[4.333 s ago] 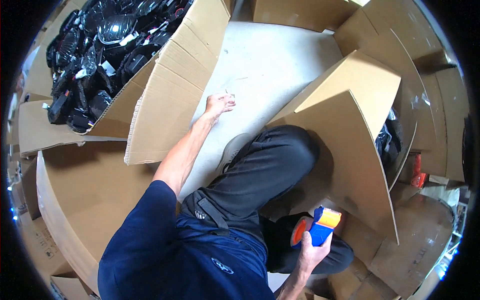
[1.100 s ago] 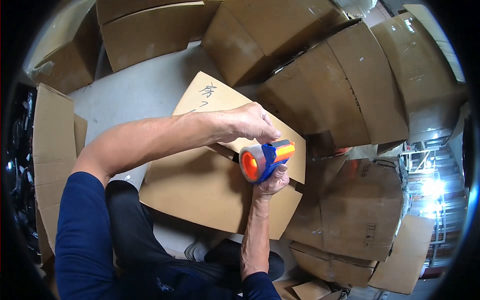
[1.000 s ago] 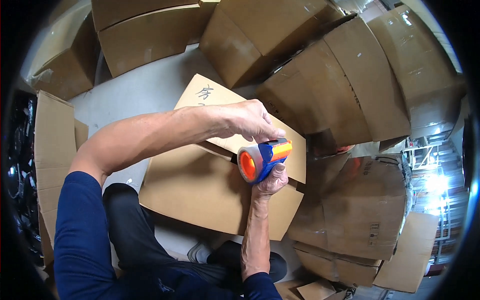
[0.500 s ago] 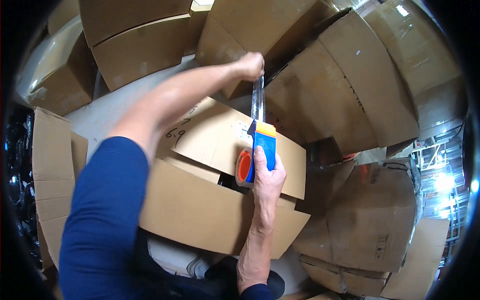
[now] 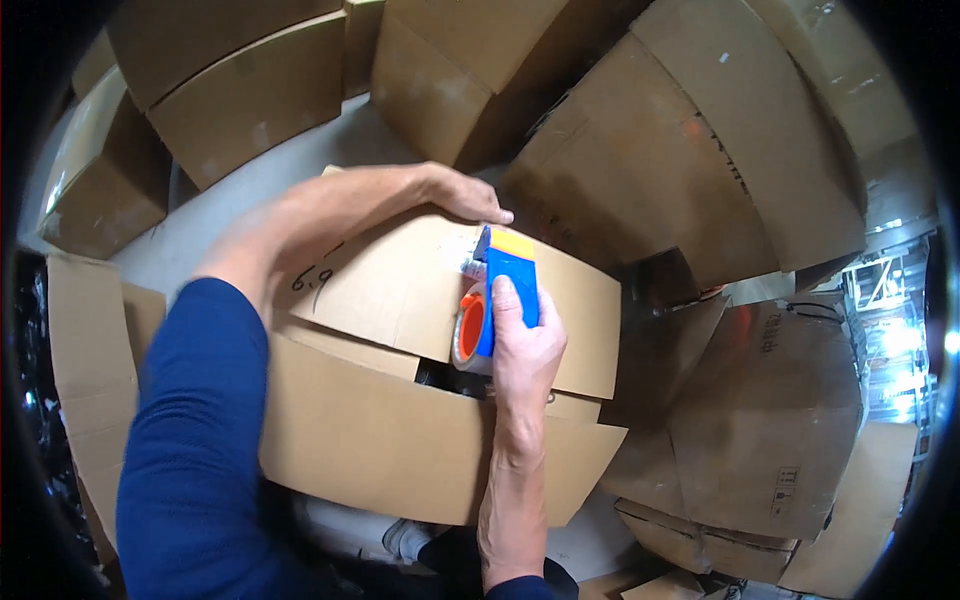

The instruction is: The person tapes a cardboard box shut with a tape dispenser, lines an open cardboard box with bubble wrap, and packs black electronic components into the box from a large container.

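A brown cardboard box (image 5: 370,430) sits in front of me, its top flaps folded inward with a dark gap between them. My right hand (image 5: 525,340) is closed around a blue tape dispenser (image 5: 513,285), thumb along its side. The dispenser has a yellow-orange front edge and an orange-cored tape roll (image 5: 468,330), and is tilted over the far flap. My left hand (image 5: 465,197) lies at the far edge of the box, just beyond the dispenser's front. Its thumb shows; the other fingers are mostly hidden, so whether they hold the tape end cannot be seen.
Large cardboard boxes (image 5: 250,95) stand along the far side, and more (image 5: 640,150) rise close on the right. A worn box (image 5: 765,420) stands at the lower right. An opened carton (image 5: 95,340) with dark plastic beside it is on the left. Grey floor shows between them.
My left hand has come down and nearer, from above the floor beyond the box to its far edge. The stretched tape strip no longer shows. The dispenser has shifted slightly left.
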Motion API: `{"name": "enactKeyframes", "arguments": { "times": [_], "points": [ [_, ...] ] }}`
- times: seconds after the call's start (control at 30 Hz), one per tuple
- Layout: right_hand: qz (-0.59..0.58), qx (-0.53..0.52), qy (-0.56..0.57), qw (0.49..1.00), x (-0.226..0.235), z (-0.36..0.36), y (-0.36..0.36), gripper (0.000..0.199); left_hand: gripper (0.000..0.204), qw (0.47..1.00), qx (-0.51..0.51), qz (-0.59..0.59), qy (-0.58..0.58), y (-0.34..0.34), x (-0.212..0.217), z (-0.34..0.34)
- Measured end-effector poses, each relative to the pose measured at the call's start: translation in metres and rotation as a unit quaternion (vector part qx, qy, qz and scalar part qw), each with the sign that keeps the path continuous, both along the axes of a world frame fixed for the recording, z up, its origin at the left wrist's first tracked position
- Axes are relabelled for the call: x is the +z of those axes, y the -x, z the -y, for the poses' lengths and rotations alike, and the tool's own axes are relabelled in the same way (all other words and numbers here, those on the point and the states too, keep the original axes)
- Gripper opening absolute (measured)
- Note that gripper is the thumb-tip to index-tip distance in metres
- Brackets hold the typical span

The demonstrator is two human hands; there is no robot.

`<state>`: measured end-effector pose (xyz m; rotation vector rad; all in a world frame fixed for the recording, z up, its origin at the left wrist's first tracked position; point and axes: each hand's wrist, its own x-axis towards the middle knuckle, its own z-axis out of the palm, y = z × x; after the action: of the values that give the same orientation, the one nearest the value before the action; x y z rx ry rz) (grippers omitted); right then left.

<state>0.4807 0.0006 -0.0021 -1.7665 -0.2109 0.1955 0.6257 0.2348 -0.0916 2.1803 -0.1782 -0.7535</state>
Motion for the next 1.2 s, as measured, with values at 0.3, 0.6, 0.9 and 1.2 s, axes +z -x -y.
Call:
{"name": "enactKeyframes", "arguments": {
  "times": [0.3,0.6,0.9,1.2],
  "points": [
    [-0.115,0.075,-0.147,0.98,0.001,0.015,0.001,0.033,0.076,0.913,0.079,0.361,-0.174,0.26,0.1,0.08],
    [-0.072,0.076,-0.079,0.991,0.044,0.093,0.169,0.032,0.073,0.819,0.141,0.459,-0.314,0.353,0.035,0.125],
    [-0.075,0.038,-0.126,0.988,0.06,0.17,0.311,0.036,0.071,0.727,0.055,0.565,-0.385,0.403,-0.02,0.227],
    [-0.082,0.021,-0.098,0.992,0.036,0.185,0.353,0.043,0.07,0.747,0.05,0.496,-0.44,0.39,-0.009,0.221]
  ]
}}
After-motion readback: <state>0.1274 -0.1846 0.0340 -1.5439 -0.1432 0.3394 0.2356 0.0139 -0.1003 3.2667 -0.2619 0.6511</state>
